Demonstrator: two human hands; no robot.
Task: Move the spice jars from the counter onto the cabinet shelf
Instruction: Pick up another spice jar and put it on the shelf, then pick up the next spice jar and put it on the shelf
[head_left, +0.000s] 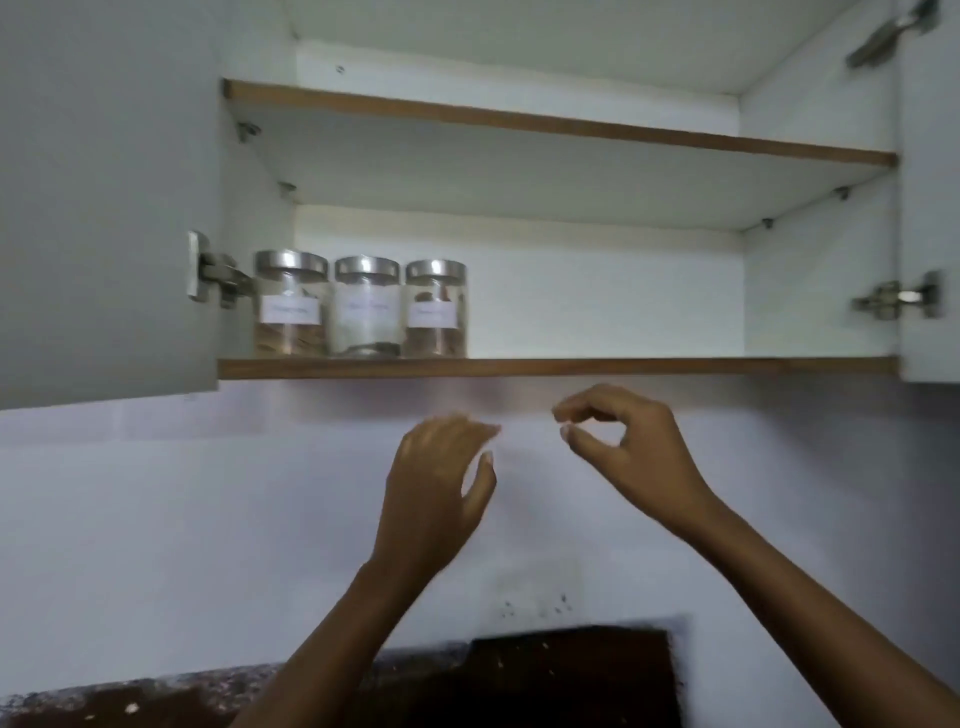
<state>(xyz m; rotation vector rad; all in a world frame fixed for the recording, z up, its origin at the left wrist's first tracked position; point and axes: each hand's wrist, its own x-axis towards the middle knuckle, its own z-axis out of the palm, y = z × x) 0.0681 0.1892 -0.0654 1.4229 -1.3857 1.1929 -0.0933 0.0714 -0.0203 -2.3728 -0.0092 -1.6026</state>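
Up on the lower cabinet shelf (623, 366), three glass spice jars stand in a row at its left end, each with a metal lid and a white paper label whose writing is too blurred to read. The left jar (291, 306) sits closest to the cabinet's left wall and holds brown spice, the middle jar (367, 309) just beside it holds something pale, and the right jar (435, 312) holds brown pieces; the three stand upright and all but touch. To the right of them the shelf board runs bare to the far wall. Below the shelf's front edge both hands are raised against the white wall (156, 519), apart from each other and holding nothing. The left hand (436, 483), somewhat blurred, hangs beneath the shelf's middle with its fingers relaxed and gently bent. The right hand (628, 447), just right of it and a little nearer the shelf, has its fingers loosely curled, thumb and forefinger tips close but not meeting. Above the shelf sits an upper shelf (571, 127). Far below it lies a speckled stone counter (156, 696).
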